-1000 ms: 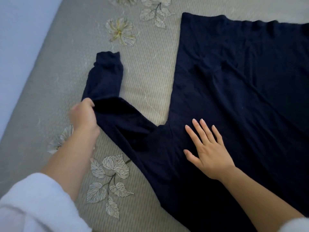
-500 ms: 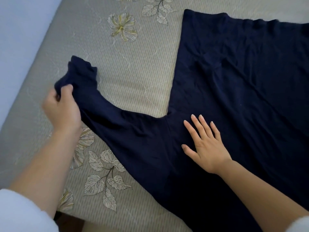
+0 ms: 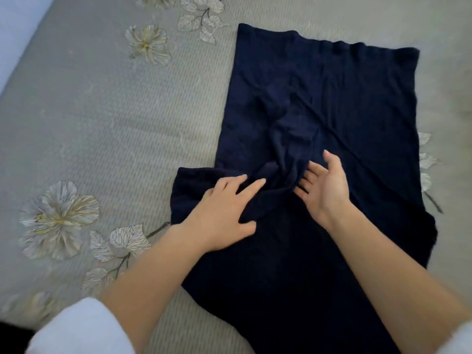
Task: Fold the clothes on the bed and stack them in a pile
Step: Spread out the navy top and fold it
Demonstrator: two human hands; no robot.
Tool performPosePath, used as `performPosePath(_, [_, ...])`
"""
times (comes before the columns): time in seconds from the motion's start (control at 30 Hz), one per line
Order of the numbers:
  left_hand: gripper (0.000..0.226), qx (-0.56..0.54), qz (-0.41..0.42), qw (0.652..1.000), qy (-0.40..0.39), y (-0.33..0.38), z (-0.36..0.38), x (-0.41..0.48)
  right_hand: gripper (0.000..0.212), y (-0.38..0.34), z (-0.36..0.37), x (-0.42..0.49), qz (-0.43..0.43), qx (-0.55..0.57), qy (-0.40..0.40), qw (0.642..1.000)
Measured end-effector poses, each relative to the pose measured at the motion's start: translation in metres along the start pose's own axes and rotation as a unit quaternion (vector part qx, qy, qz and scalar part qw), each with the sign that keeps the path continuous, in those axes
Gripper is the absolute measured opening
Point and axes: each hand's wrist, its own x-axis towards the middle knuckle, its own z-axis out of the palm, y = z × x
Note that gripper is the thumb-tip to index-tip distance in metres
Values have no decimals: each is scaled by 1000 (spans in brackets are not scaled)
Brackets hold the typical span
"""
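Top [image 3: 332,103]: spread on bed [image 3: 102,123] for folding.
Left hand [image 3: 224,215]: fingers spread, pressed on folded-in sleeve [image 3: 286,139] to smooth it.
Right hand [image 3: 324,185]: fingers loosely spread, held at sleeve's 3 o'clock.

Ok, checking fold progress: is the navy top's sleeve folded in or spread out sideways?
Folded in: the sleeve lies bunched across the navy top, under the left hand.

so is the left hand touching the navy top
Touching: the head view shows the left hand resting flat on the navy top, fingers spread over its bunched sleeve.
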Motion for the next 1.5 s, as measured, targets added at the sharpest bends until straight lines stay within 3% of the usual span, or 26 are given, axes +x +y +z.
performPosePath(0.3, [99, 53, -86, 992, 82, -16, 58, -35, 29, -24, 6, 11, 47, -37, -44, 997])
performPosePath(0.47, [109, 43, -131, 982, 127, 1, 59, -29, 25, -77, 27, 16, -55, 29, -36, 997])
performPosePath(0.53, [109, 45, -125, 981, 142, 8, 61, -27, 34, -94, 8, 17, -85, 72, -36, 993])
performPosePath(0.6, [103, 51, -110, 983, 135, 12, 65, -26, 44, -101, -19, 19, -110, 59, 31, 992])
performPosePath(0.7, [95, 60, -73, 990, 103, 14, 74, -31, 37, -91, -64, 28, -99, -115, 176, 973])
performPosePath(0.8, [98, 62, -29, 994, 80, 12, 83, -41, 40, -75, -99, 39, -29, -247, 181, 952])
performPosePath(0.97, [101, 27, 22, 997, 68, 15, 91, -56, 59, -70, -116, 39, -182, -182, 200, 945])
performPosePath(1.07, [97, 22, 39, 998, 36, 21, 96, -60, 58, -61, -127, 36, -203, -219, 228, 927])
performPosePath(1.13, [85, 63, 47, 997, -6, 26, 101, -61, 64, -54, -135, 35, -177, -307, 253, 900])
performPosePath(1.17, [78, 78, 42, 996, -13, 28, 102, -60, 67, -51, -137, 32, -182, -384, 272, 864])
performPosePath(1.23, [67, 70, 9, 997, 13, 32, 104, -56, 74, -43, -137, 21, -264, -537, 272, 754])
performPosePath(1.3, [61, 64, -46, 996, 41, 34, 105, -51, 72, -32, -135, 13, -314, -660, 165, 662])
performPosePath(1.33, [61, 73, -75, 994, 41, 33, 107, -49, 69, -26, -135, 10, -285, -712, 91, 635])
performPosePath(1.4, [62, 86, -108, 990, 23, 34, 110, -47, 68, -16, -140, 5, -211, -770, 4, 602])
performPosePath(1.5, [65, 74, -83, 994, 19, 41, 105, -52, 64, -7, -150, -25, -304, -729, 12, 614])
